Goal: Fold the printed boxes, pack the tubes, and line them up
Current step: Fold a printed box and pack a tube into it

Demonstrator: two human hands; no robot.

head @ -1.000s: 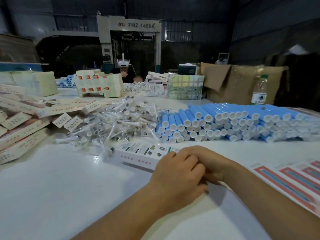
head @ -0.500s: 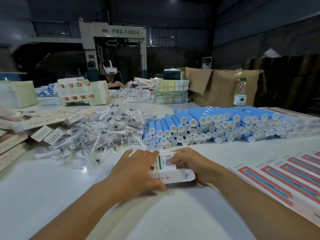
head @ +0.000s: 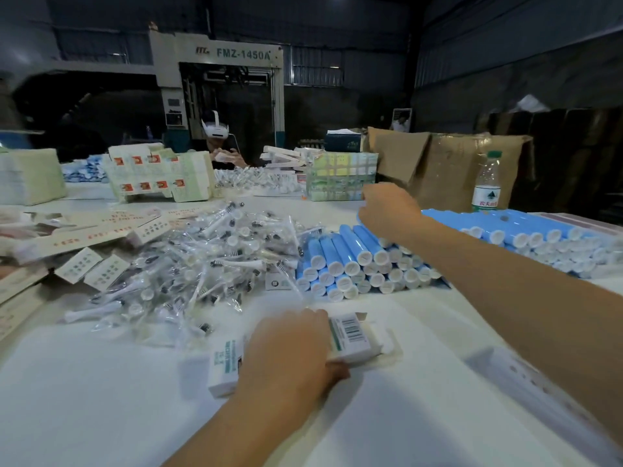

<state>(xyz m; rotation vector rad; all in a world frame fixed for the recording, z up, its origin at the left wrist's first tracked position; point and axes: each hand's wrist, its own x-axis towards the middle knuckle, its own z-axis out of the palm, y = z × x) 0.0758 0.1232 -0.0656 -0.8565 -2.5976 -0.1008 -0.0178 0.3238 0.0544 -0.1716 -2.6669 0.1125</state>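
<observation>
A white tabletop [head: 84,399] carries a stack of blue tubes [head: 354,264] with white caps at centre right. Left of it lies a heap of clear-wrapped brush heads [head: 202,261]. Flat printed cartons [head: 77,234] spread along the left edge. A white printed box [head: 350,338] lies near the front. A water bottle [head: 486,183] stands behind the tubes.

Left hand [head: 290,352] on printed box [head: 350,338]; right hand [head: 387,210] atop blue tubes [head: 350,254].

Dim hall, dark corrugated walls [head: 505,45], a grey machine [head: 215,59], seemingly idle.
</observation>
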